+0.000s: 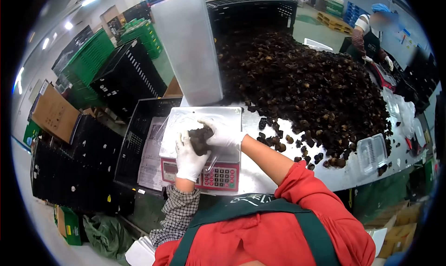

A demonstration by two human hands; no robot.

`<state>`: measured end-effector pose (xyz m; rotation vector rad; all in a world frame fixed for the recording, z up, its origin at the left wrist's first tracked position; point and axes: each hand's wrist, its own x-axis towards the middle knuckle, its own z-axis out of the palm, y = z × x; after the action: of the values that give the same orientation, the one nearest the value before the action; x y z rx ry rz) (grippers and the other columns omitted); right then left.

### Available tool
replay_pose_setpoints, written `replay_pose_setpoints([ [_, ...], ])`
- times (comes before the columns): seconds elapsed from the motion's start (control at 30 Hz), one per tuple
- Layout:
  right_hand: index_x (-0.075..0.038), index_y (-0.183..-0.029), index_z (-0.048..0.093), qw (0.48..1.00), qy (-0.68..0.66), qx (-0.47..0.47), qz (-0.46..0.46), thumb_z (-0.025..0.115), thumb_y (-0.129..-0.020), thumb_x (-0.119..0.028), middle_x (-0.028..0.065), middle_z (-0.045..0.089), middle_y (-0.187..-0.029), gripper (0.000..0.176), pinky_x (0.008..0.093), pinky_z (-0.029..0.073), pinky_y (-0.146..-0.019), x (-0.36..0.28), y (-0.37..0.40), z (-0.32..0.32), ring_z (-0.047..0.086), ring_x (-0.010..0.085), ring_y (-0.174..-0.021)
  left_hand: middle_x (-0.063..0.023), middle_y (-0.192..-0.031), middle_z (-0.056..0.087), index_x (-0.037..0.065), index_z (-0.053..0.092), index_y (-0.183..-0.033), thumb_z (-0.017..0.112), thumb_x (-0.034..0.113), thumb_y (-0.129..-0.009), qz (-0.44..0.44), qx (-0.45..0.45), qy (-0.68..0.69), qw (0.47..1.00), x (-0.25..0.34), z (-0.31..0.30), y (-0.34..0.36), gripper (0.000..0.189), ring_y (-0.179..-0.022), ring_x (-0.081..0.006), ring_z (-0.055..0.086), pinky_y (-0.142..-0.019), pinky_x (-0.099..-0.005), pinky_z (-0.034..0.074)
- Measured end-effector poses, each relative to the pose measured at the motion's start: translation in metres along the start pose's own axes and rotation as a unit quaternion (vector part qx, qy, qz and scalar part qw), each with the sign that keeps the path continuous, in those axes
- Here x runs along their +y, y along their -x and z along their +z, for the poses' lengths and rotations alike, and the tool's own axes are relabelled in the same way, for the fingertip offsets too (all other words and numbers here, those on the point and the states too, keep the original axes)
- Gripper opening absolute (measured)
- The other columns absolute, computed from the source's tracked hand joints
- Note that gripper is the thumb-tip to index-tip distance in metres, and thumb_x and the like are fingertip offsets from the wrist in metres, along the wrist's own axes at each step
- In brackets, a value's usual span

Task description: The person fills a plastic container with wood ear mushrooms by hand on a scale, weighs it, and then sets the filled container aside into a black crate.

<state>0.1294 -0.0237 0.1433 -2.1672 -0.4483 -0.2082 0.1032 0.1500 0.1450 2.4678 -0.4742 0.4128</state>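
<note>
Head view: left hand and right hand clasp a mushroom clump between them above the scale; the mushroom pile lies far right, nearer the right hand.

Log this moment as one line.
left hand: holds mushroom clump | right hand: on same clump | below: scale | table: mushroom pile

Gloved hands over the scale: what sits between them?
A dark clump, seemingly mushrooms, sits between the left hand and the right hand. Both gloves grip it above the scale. The head view shows it.
</note>
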Motion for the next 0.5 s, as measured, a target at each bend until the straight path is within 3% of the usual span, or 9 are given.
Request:
replay_pose_setpoints([
  [0.1,-0.001,-0.130,0.051,0.991,-0.126,0.038,0.037,0.055,-0.075,-0.006,0.0172,0.064,-0.104,0.055,0.0367,0.046,-0.093,0.001,-0.002,0.000,0.060,0.0299,-0.102,-0.0291,-0.140,0.034,0.002,0.025,-0.145,0.081,0.030,-0.065,0.071,-0.005,-0.036,0.997,-0.001,-0.001,-0.004,0.101,-0.128,-0.0443,0.036,-0.107,-0.0490,0.031],
  [0.17,0.001,-0.126,0.054,0.975,-0.192,0.089,0.073,0.049,-0.078,0.000,0.0159,0.065,-0.100,0.048,0.0347,0.048,-0.090,-0.001,-0.005,0.013,0.060,0.0273,-0.100,-0.0302,-0.141,0.033,0.004,0.025,-0.146,0.081,0.032,-0.065,0.078,-0.069,0.004,0.995,-0.012,0.016,-0.010,0.102,-0.128,-0.0446,0.036,-0.107,-0.0498,0.029],
  [0.23,0.001,-0.121,0.057,0.995,-0.035,0.086,0.035,0.049,-0.080,0.000,0.0138,0.065,-0.099,0.043,0.0332,0.048,-0.089,0.008,-0.005,0.021,0.061,0.0241,-0.099,-0.0311,-0.141,0.033,0.007,0.025,-0.147,0.080,0.034,-0.065,0.094,-0.098,0.007,0.991,-0.013,0.022,-0.014,0.103,-0.129,-0.0450,0.036,-0.107,-0.0498,0.029],
  [0.27,0.001,-0.119,0.058,0.995,0.044,0.084,0.012,0.048,-0.081,0.000,0.0128,0.065,-0.098,0.040,0.0324,0.049,-0.088,0.012,-0.006,0.024,0.061,0.0226,-0.098,-0.0296,-0.140,0.035,0.001,0.030,-0.143,0.085,0.028,-0.060,0.099,-0.093,-0.002,0.991,-0.012,0.021,-0.014,0.104,-0.131,-0.0438,0.033,-0.108,-0.0487,0.029],
  [0.3,0.000,-0.113,0.061,0.995,-0.054,0.038,0.073,0.047,-0.083,0.000,0.0100,0.066,-0.100,0.034,0.0317,0.048,-0.089,-0.001,-0.008,0.014,0.061,0.0190,-0.098,-0.0300,-0.141,0.032,0.002,0.028,-0.144,0.083,0.032,-0.061,0.102,-0.079,0.025,0.991,-0.012,0.017,-0.016,0.104,-0.131,-0.0446,0.032,-0.108,-0.0496,0.029],
  [0.33,0.000,-0.111,0.062,0.975,-0.167,0.059,0.133,0.047,-0.083,0.000,0.0104,0.066,-0.102,0.032,0.0315,0.048,-0.090,-0.005,-0.012,0.013,0.061,0.0192,-0.099,-0.0304,-0.142,0.030,0.003,0.027,-0.144,0.082,0.036,-0.063,0.105,-0.065,0.051,0.991,-0.012,0.011,-0.018,0.104,-0.131,-0.0454,0.032,-0.108,-0.0506,0.028],
  [0.4,-0.001,-0.103,0.064,0.955,-0.214,0.162,0.127,0.049,-0.083,-0.001,0.0111,0.067,-0.099,0.026,0.0308,0.047,-0.089,-0.011,-0.018,0.000,0.062,0.0213,-0.094,-0.0303,-0.143,0.030,-0.001,0.028,-0.143,0.083,0.035,-0.060,0.085,-0.074,0.069,0.991,-0.017,-0.001,-0.023,0.106,-0.132,-0.0452,0.031,-0.109,-0.0491,0.027],
  [0.47,0.000,-0.104,0.064,0.930,-0.293,0.187,0.122,0.049,-0.085,0.001,0.0067,0.067,-0.098,0.025,0.0267,0.047,-0.088,-0.001,-0.023,-0.017,0.061,0.0142,-0.094,-0.0298,-0.142,0.032,-0.001,0.031,-0.142,0.084,0.034,-0.059,0.026,-0.149,0.122,0.981,-0.017,-0.013,-0.028,0.104,-0.132,-0.0447,0.032,-0.110,-0.0463,0.028],
  [0.5,-0.002,-0.105,0.064,0.911,-0.347,0.186,0.125,0.052,-0.085,0.001,0.0058,0.067,-0.098,0.024,0.0245,0.047,-0.088,-0.005,-0.019,-0.030,0.061,0.0123,-0.095,-0.0290,-0.141,0.035,-0.002,0.035,-0.140,0.084,0.034,-0.060,0.040,-0.152,0.094,0.983,-0.020,-0.013,-0.027,0.100,-0.132,-0.0422,0.033,-0.110,-0.0449,0.028],
])
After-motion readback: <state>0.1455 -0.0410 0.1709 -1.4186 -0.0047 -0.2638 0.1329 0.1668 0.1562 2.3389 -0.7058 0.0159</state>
